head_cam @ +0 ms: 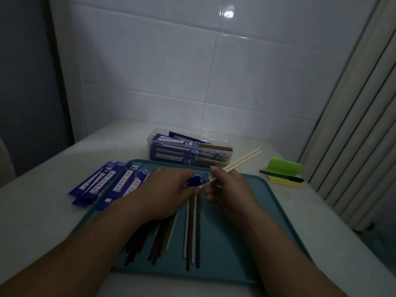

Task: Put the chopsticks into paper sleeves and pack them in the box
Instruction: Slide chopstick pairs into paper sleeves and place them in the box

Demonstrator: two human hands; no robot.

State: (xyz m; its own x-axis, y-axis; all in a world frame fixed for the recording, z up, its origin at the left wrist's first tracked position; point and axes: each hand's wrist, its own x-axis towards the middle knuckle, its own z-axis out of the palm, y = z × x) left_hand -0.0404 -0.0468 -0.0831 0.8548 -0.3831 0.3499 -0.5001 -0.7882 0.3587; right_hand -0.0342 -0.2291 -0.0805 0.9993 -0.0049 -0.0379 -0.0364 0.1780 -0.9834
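Flat blue printed paper sleeves (107,183) piled at left, overlapping the teal plastic tray's (267,221) edge. Left hand (169,194) pinches one blue sleeve (198,180). Loose brown and white chopsticks (190,232) lie in the tray. Right hand (227,187), fingers curled, pinches a pale wooden chopstick pair (242,160), tips at the sleeve's mouth. Clear plastic box (153,146) behind holds sleeved chopsticks (177,154). Black pen (280,175) on green sticky notes (285,166) at right.

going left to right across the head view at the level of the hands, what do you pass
pile of paper sleeves → left hand pinching one sleeve → right hand gripping a pair of pale chopsticks → pen lying on the sticky notes
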